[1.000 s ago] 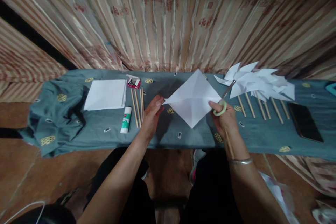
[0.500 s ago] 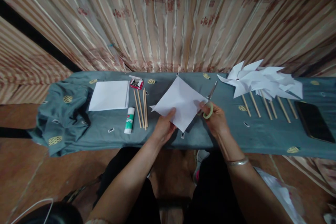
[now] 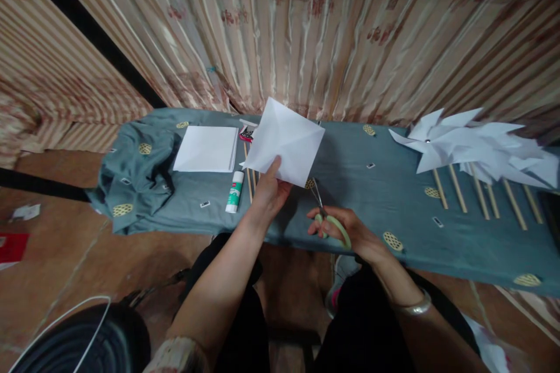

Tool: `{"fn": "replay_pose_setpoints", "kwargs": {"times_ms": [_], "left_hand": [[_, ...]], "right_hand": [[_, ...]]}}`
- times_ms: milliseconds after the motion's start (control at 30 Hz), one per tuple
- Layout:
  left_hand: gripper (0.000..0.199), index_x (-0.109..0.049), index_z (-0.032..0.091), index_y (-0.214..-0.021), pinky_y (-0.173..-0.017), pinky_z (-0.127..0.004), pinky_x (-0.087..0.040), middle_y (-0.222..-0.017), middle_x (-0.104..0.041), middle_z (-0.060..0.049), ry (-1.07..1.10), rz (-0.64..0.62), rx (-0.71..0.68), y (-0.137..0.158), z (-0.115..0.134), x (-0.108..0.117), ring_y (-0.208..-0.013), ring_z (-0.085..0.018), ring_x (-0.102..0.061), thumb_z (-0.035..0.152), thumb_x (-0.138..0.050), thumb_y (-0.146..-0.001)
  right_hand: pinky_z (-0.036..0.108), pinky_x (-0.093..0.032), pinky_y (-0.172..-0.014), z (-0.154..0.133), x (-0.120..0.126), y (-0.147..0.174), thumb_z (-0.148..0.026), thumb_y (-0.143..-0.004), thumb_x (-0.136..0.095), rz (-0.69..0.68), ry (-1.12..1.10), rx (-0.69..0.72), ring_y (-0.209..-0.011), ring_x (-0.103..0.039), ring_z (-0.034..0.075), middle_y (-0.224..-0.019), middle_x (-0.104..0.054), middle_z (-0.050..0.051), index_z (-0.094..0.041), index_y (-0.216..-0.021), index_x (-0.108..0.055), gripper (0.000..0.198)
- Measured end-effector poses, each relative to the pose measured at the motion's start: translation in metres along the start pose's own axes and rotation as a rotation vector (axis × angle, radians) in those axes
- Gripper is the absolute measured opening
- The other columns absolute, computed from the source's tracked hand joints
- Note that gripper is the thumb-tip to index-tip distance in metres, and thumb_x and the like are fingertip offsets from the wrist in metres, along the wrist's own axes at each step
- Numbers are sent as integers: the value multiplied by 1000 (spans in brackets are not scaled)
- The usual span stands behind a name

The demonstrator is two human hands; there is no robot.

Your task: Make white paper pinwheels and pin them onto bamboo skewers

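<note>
A creased square of white paper [image 3: 286, 140] is pinched at its lower edge by my left hand [image 3: 272, 193], the thumb lying on top. The sheet is raised above the table, with its corners pointing outward. In my right hand [image 3: 343, 224] is a pair of scissors [image 3: 333, 227] with pale green handles; its blades point up and left, just below the paper and apart from it. Behind the sheet, thin wooden sticks [image 3: 248, 178] and a small red box [image 3: 245, 134] are partly covered.
A stack of white paper [image 3: 206, 149] and a glue stick [image 3: 235, 192] lie to the left. Several white paper pinwheels [image 3: 472, 143] on sticks are at the right, near a dark phone [image 3: 550, 210]. A patterned green cloth [image 3: 371, 198] covers the narrow table; a pleated curtain [image 3: 289, 41] hangs behind.
My left hand has lifted the paper and turned it. My right hand has let go of the paper's edge and dropped lower with the scissors. The view has shifted left.
</note>
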State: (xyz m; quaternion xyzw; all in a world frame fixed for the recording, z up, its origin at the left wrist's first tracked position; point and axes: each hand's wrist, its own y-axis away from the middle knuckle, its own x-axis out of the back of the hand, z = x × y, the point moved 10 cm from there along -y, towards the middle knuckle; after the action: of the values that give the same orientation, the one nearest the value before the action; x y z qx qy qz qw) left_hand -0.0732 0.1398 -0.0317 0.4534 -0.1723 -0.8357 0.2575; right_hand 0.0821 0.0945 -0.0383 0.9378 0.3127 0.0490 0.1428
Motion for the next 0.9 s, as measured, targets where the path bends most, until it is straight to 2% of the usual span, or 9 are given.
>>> {"fn": "replay_pose_setpoints", "kwargs": {"times_ms": [133,433,633,900], "left_hand": [[21,-65,17,-111,-77,-21,-58,-102,-75,-4,-51,-22,17,2,-8,-2,-85,-12,-71,14,-57,-92],[27,-63,18,-118,-77,-21,-58,-102,-75,-3,-44,-34,21,5,-14,-4,-87,-13,-71,13,-56,-92],[24,-65,20,-114,-78,-23,-57,-106,-74,-2,-72,-48,41,3,-18,-3,-91,-13,-71,15,-54,-94],[23,-64,18,-114,-78,-23,-58,-94,-76,-1,-15,-54,60,4,-20,-4,-83,-12,-71,13,-54,-93]], "right_hand": [[27,-46,-60,-5,-4,-4,-61,-68,-73,26,7,-25,-64,-60,15,-78,-73,7,-16,-97,-68,53],[26,-45,-59,-8,-11,-12,-59,-69,-73,12,2,-15,-63,-58,14,-76,-73,6,-17,-95,-68,50],[27,-46,-58,-10,-8,-12,-60,-70,-71,32,18,1,-64,-59,15,-72,-71,5,-18,-92,-70,47],[26,-47,-56,-8,-7,-13,-60,-67,-74,44,-18,-19,-62,-59,15,-70,-71,4,-18,-90,-70,48]]}}
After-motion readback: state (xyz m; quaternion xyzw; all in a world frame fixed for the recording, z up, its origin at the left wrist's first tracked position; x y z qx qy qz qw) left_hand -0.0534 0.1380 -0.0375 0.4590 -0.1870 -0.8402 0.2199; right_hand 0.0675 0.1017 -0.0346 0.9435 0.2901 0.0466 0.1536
